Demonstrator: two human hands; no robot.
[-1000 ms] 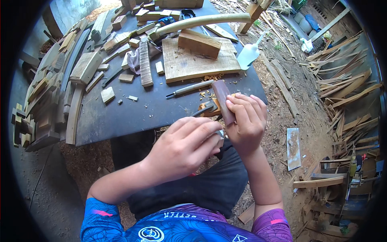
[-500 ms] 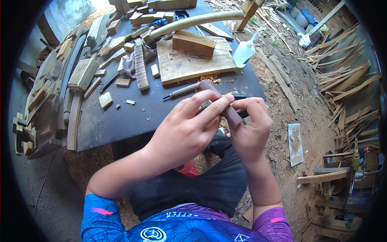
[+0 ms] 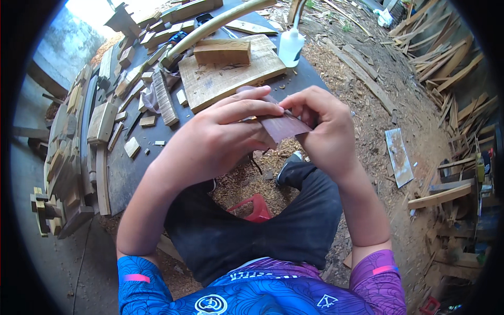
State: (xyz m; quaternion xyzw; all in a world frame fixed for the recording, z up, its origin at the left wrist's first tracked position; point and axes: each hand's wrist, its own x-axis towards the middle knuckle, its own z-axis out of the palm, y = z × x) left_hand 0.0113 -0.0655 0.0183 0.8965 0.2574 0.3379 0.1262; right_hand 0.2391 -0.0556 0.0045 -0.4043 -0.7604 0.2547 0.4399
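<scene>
A piece of reddish-brown sandpaper [image 3: 284, 128] is stretched between my hands at the table's near edge, its face showing paler worn streaks. My left hand [image 3: 223, 122] has its fingers closed over the sheet's left side. With thumb and fingers, my right hand [image 3: 326, 126] pinches its right side. Part of the sheet is hidden under my fingers, and whether anything else lies behind it I cannot tell. Just beyond my hands, a flat wooden board [image 3: 210, 90] lies on the dark table, carrying a rectangular wood block [image 3: 223, 52].
A white squeeze bottle [image 3: 290, 50] stands at the board's right corner. Behind the block runs a long curved wooden handle [image 3: 223, 22]. Wood offcuts [image 3: 102, 123] crowd the table's left side. A red plastic stool [image 3: 257, 209] shows between my legs; shavings cover the ground.
The sandpaper was curled into a tube and is now opened flatter. Both hands have moved up in the picture, and the whole view has shifted.
</scene>
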